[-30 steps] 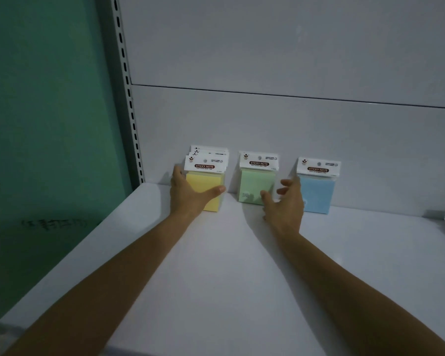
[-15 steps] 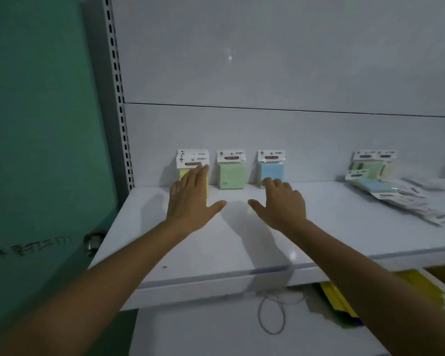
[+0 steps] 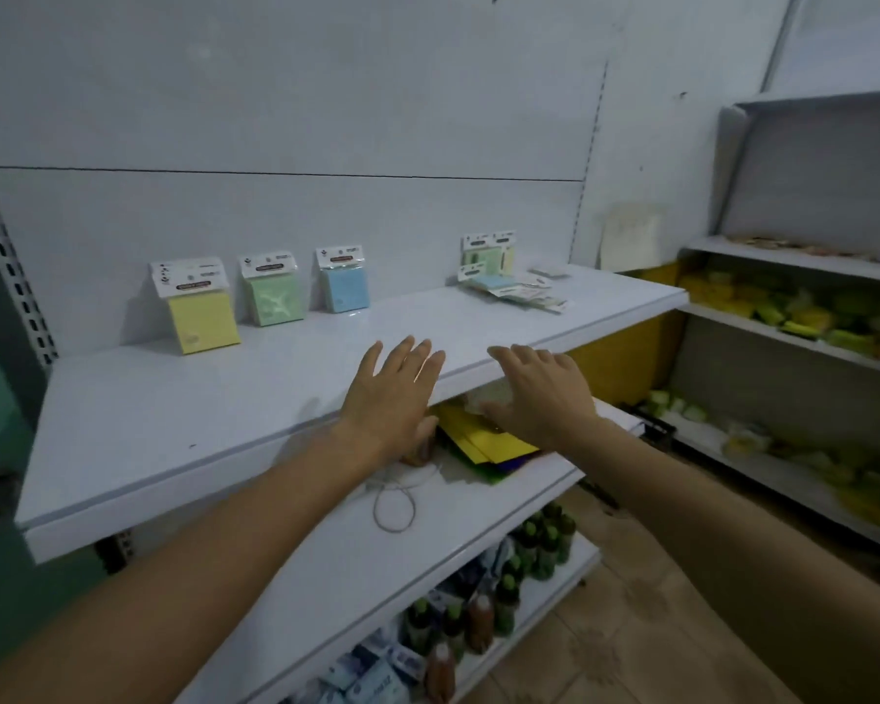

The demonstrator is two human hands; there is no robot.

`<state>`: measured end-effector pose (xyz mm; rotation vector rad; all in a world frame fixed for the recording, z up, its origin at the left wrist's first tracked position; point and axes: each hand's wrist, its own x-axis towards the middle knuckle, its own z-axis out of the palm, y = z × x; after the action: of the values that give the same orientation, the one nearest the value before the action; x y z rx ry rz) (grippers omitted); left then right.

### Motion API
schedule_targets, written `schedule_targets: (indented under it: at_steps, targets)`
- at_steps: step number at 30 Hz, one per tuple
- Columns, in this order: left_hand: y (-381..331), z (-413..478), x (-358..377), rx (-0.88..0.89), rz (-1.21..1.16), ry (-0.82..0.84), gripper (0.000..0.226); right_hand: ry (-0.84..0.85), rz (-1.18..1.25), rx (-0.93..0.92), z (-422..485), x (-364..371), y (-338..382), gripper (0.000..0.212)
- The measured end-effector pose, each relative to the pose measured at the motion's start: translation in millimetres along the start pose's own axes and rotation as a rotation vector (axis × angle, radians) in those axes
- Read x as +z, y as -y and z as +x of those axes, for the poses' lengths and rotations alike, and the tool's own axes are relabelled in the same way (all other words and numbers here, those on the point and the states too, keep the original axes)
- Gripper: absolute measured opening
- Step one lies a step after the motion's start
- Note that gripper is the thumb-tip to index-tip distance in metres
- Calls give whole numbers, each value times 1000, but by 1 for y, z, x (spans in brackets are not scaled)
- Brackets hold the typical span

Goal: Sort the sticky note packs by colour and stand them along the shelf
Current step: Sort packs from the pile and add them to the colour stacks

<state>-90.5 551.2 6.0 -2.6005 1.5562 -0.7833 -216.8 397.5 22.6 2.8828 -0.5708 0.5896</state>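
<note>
Dim room, white panel wall (image 3: pixel 326 94), tiled floor (image 3: pixel 631 602), side shelving (image 3: pixel 803 256)

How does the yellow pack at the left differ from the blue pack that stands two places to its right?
The yellow pack is yellow and stands at the row's left end; the blue pack is blue and stands at the right end. The yellow pack looks larger, being nearer the camera. Both stand upright against the back panel with white header cards.

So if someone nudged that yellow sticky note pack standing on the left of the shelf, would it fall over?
Probably, fairly easily. The yellow pack stands on its narrow bottom edge, leaning back toward the wall panel, so a forward nudge could tip it flat. It looks small and likely light. Its glossy wrapping on the smooth white shelf suggests it might slide first.
</note>
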Motion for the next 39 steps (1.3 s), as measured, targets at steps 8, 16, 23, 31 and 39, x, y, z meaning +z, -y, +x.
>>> schedule_targets:
  at_steps: [8, 16, 23, 31, 39]
  targets:
    - [-110, 12, 3, 128, -28, 39, 84, 35, -61, 7, -85, -14, -83, 79]
    - [-229, 31, -20, 175, -27, 53, 79, 21, 1, -13, -147, -30, -188, 77]
    - [-317, 59, -36, 138, -20, 12, 76, 60, -2, -53, -192, -19, -268, 79]
    - [-336, 95, -53, -40, -42, -45, 78, 65, 4, -109, -163, -18, -319, 77]
    - [-284, 156, -28, -145, 27, -86, 75, 7, -2, -164, -63, -20, -322, 71]
